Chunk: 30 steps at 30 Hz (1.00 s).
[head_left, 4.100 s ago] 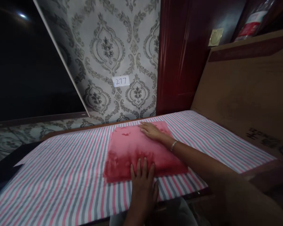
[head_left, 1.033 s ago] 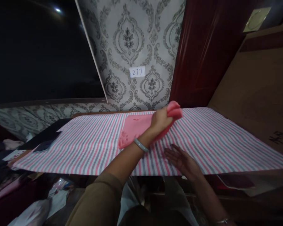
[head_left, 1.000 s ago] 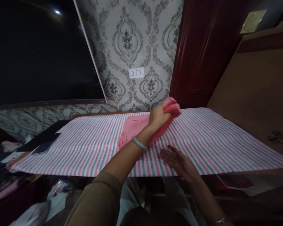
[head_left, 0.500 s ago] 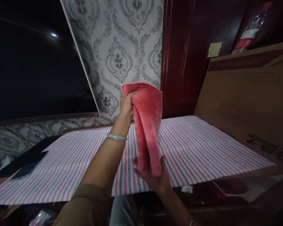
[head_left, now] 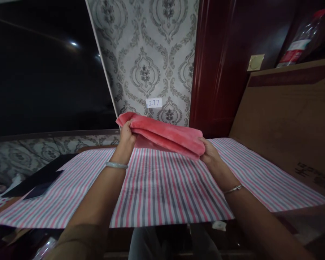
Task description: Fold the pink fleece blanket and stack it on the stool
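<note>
A folded pink plush cloth is held up in the air between my hands, stretched crosswise and sloping slightly down to the right. My left hand, with a pale bangle at its wrist, grips the cloth's left end. At the right end, my right hand has its fingers closed around the folded layers; some of those fingers are hidden by the cloth. Beneath it lies a striped pink, grey and white tablecloth.
A big dark screen stands at the left. On the right a cardboard box bears a plastic bottle with a red cap. A paper label reading 277 is on the patterned wall.
The cloth has turned from hanging upright to lying crosswise. My right hand has risen from below it to grip its right end, and my left hand has moved left and slightly down.
</note>
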Tool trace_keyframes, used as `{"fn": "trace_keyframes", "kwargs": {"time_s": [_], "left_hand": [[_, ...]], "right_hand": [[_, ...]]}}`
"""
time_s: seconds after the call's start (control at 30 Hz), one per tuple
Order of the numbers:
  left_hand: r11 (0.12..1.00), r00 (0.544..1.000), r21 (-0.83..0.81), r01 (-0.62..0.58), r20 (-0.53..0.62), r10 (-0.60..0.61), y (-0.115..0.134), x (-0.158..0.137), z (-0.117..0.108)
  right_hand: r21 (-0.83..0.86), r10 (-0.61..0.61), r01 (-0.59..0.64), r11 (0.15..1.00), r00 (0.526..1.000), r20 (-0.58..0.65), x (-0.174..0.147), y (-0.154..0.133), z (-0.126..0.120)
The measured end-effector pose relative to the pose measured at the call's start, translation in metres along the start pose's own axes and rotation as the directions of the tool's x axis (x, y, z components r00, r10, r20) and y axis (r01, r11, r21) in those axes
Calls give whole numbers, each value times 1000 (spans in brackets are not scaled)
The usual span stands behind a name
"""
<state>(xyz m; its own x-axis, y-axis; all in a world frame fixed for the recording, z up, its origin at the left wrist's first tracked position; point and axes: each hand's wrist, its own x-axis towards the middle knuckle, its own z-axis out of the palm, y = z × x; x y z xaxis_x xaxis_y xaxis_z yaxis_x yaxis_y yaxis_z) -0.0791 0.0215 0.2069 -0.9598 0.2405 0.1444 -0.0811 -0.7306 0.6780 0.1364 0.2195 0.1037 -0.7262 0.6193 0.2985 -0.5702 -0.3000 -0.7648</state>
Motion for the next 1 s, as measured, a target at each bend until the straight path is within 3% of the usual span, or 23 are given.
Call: {"fn": "trace_keyframes", "kwargs": {"time_s": [0.1,0.23,0.27,0.33,0.37,0.43,0.47,0.57,0.73,0.9,1.0], "left_hand": [[995,995,-53,-90,27,92,13,-8,-12],[978,974,-78,-196,96,203,19,-54,-53],[986,982,-54,-157,94,162,14,-70,-70],[999,999,35,39,8,-39,-2,-106,-110],[982,984,82,168,-78,-162,-13,-123,-131],[892,882,140,430,-274,-383,-33,-153,-171],[856,845,156,492,-320,-428,-41,-164,-187],[834,845,224,504,-326,-423,-49,-180,-218],[849,897,316,423,-274,-345,-28,-160,-227],[762,920,516,391,-213,-328,-22,-134,-217],[785,959,552,280,-122,-256,-23,-130,-211]], "right_hand": [[-50,-98,99,994,995,30,11,-9,12],[-99,-120,125,987,992,48,-14,-2,9],[-109,-73,76,991,997,32,-26,6,1],[-142,97,-99,985,995,-23,-52,25,-19],[-157,215,-222,962,975,-62,-65,35,-31],[-159,409,-427,890,903,-134,-86,52,-53],[-148,460,-481,864,874,-156,-94,58,-61],[-111,481,-508,854,853,-202,-106,66,-77],[-84,471,-504,860,846,-249,-113,66,-78],[-245,363,-385,890,923,-129,-119,63,-63],[-375,186,-242,895,966,-180,-120,59,-55]]}}
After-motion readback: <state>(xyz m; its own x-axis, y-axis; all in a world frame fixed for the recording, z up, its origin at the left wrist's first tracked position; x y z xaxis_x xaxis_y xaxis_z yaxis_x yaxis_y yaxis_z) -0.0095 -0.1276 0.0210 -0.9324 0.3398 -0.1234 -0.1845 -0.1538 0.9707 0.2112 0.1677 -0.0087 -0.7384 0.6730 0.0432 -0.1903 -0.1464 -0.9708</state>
